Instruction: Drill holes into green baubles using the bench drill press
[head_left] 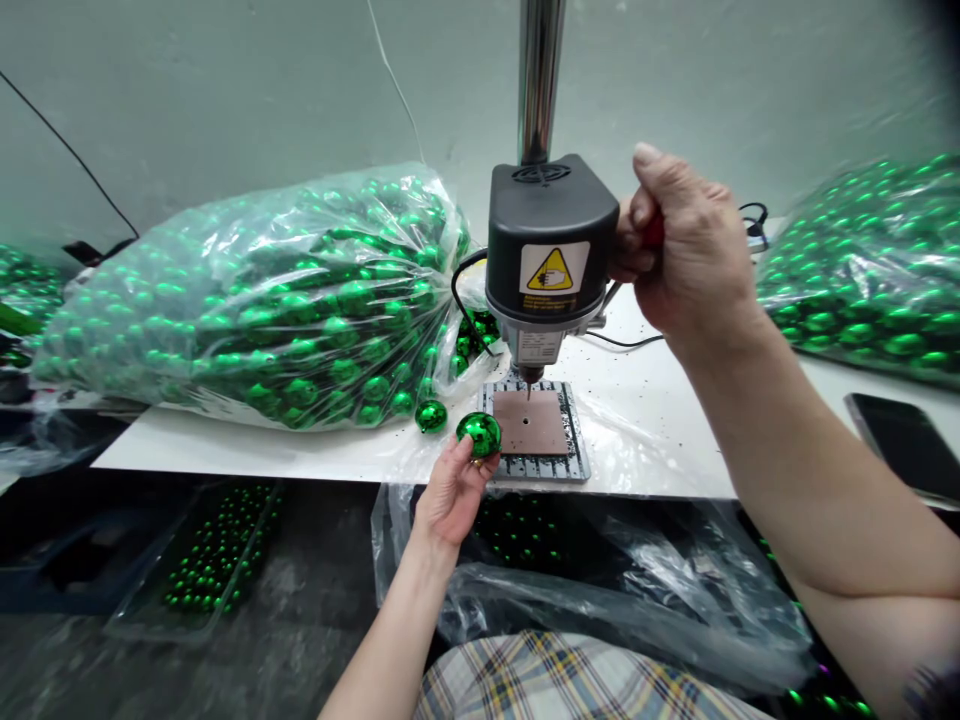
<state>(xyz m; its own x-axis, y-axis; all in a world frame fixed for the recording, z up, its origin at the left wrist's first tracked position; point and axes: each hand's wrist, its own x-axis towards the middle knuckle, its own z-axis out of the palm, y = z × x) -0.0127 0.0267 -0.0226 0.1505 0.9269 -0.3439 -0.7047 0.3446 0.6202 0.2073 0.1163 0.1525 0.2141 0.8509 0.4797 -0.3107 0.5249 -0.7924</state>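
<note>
A shiny green bauble (478,433) is held in the fingers of my left hand (457,482), at the left edge of a brown board (551,425). The board has a small hole and lies on the slotted metal base (577,462) of a bench drill press. Above it hangs the black drill head (544,220), its thin bit (529,390) pointing down, to the right of the bauble. My right hand (686,235) is closed around the red-ended drill handle (653,232). Another green bauble (431,415) rests on the table just left of the held one.
A large clear bag (247,290) full of green baubles fills the table's left side. Another bag (870,270) stands at the right, near a black phone (904,440). Below the table edge are a clear bin of baubles (217,550) and an open plastic bag (600,600).
</note>
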